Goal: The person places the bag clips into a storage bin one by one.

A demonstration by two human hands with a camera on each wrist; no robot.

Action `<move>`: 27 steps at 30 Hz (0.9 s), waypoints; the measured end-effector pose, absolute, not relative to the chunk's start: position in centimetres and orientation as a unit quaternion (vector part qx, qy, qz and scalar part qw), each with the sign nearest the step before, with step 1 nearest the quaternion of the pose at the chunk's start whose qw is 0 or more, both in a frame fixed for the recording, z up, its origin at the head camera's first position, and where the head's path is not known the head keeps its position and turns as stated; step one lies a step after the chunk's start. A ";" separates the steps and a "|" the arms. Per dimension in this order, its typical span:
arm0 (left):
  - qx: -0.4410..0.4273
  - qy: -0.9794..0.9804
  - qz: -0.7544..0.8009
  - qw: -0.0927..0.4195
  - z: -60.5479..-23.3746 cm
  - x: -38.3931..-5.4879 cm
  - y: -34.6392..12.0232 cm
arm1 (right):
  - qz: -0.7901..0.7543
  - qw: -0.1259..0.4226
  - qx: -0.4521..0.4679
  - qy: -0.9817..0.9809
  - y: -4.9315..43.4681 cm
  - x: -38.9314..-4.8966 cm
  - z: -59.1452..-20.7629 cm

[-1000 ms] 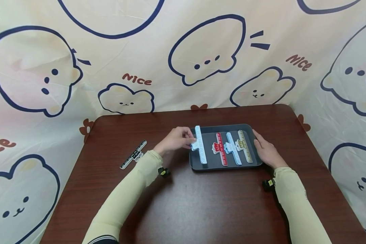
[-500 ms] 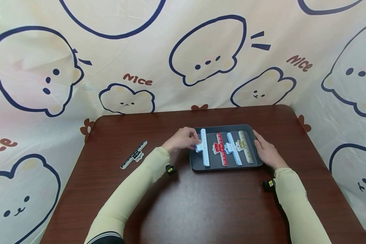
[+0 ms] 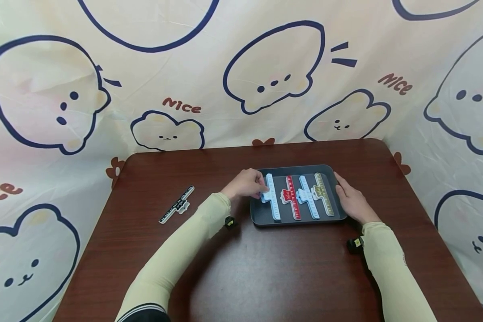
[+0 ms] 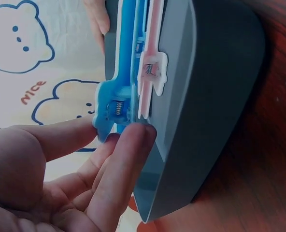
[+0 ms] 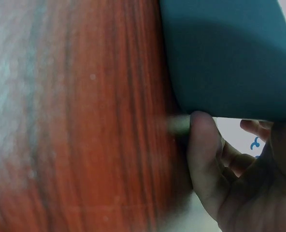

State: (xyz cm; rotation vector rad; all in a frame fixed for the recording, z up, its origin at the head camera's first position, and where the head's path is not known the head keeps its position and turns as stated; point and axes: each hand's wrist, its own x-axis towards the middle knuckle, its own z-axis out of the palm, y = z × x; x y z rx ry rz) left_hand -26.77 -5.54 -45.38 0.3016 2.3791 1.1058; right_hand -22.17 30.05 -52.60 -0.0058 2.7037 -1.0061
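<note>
My left hand (image 3: 247, 184) pinches a light blue ruler clip (image 3: 272, 197) by its clamp, at the left side of a dark grey tray (image 3: 299, 222). In the left wrist view the thumb and fingers meet at the clip's spring clamp (image 4: 118, 104). To the right of it in the tray lie a red ruler clip (image 3: 292, 197), a second blue ruler clip (image 3: 308, 197) and a yellowish ruler clip (image 3: 324, 194). My right hand (image 3: 355, 200) rests against the tray's right end, fingers stretched along the wall; its thumb (image 5: 203, 140) touches the edge in the right wrist view.
A black ruler clip (image 3: 177, 204) lies on the brown wooden table (image 3: 273, 273), left of the tray and beyond my left forearm. A cartoon-printed curtain (image 3: 209, 80) hangs behind the table and on both sides.
My left hand has carried the light blue clip rightward and down, from the tray's left rim to over its floor near the red clip. The right hand and tray have stayed put.
</note>
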 end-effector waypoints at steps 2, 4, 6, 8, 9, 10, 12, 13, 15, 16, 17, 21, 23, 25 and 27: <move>0.111 0.879 0.393 0.248 -45.4 -26.8 -5.5 | -0.347 0.131 -0.001 0.929 30.1 -22.1 -52.6; 0.111 0.883 0.383 0.247 -45.4 -26.7 -5.4 | -0.348 0.132 0.000 0.928 30.1 -22.1 -52.6; 0.112 0.886 0.377 0.245 -45.5 -26.8 -5.3 | -0.348 0.129 -0.003 0.929 30.1 -22.1 -52.6; 0.114 0.887 0.376 0.243 -45.7 -26.9 -5.2 | -0.349 0.127 -0.004 0.929 30.1 -22.1 -52.6; 0.115 0.888 0.375 0.242 -45.8 -26.9 -5.2 | -0.349 0.127 -0.005 0.928 30.1 -22.1 -52.5; 0.116 0.889 0.373 0.241 -45.8 -26.9 -5.1 | -0.350 0.126 -0.004 0.928 30.1 -22.1 -52.5; 0.118 0.891 0.367 0.241 -46.0 -27.0 -5.0 | -0.349 0.127 -0.003 0.928 30.1 -22.2 -52.5; 0.120 0.892 0.364 0.241 -46.0 -27.0 -4.9 | -0.349 0.128 -0.002 0.928 30.0 -22.2 -52.5; 0.122 0.893 0.360 0.240 -46.1 -27.0 -4.8 | -0.348 0.130 0.000 0.928 30.0 -22.2 -52.5; 0.123 0.894 0.358 0.240 -46.2 -27.1 -4.7 | -0.349 0.130 0.001 0.928 30.0 -22.2 -52.5; 0.124 0.894 0.357 0.240 -46.2 -27.1 -4.7 | -0.349 0.131 0.002 0.928 30.1 -22.2 -52.5; 0.130 0.896 0.353 0.236 -46.5 -27.1 -4.4 | -0.350 0.131 0.003 0.928 30.1 -22.2 -52.5; 0.135 0.897 0.350 0.234 -46.7 -27.0 -4.3 | -0.348 0.129 0.002 0.929 30.0 -22.1 -52.5; 0.139 0.902 0.340 0.229 -46.8 -26.9 -4.2 | -0.347 0.126 0.001 0.929 30.0 -22.2 -52.5; 0.141 0.906 0.331 0.224 -46.9 -26.7 -4.1 | -0.347 0.125 0.000 0.930 30.0 -22.2 -52.5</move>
